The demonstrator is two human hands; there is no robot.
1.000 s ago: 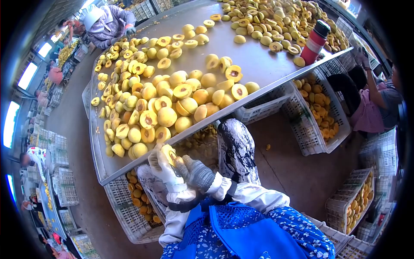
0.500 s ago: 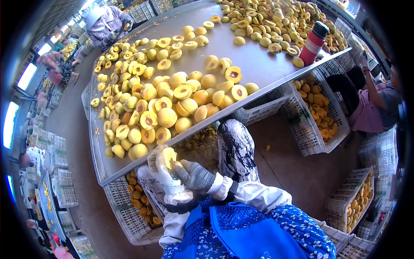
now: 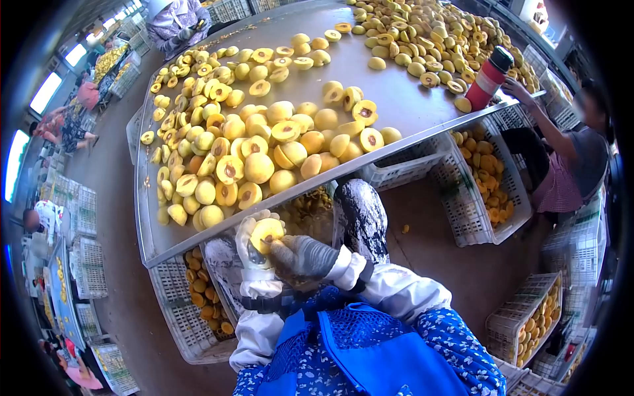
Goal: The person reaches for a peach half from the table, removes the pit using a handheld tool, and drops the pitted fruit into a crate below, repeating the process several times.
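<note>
Yellow halved fruit has turned face-up; white-gloved left hand cups it, presumably for steadiness. Grey-gloved right hand half-curls nearby, contents unclear.

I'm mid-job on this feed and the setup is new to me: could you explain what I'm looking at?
No machine here: you see a person working, through one camera worn on that person's head, looking forward and down. The left grip, a hand in a white glove, holds a cut yellow fruit, flat side showing. The right grip, a hand in a grey glove, has its fingers at that fruit; whether they hold something small, I cannot tell. On the smooth grey table lie round yellow fruit pieces, some with brown centres; near its right edge stands a red cylindrical flask with a black cap. Lower down sits a white perforated plastic crate of orange-yellow fruit.
</note>
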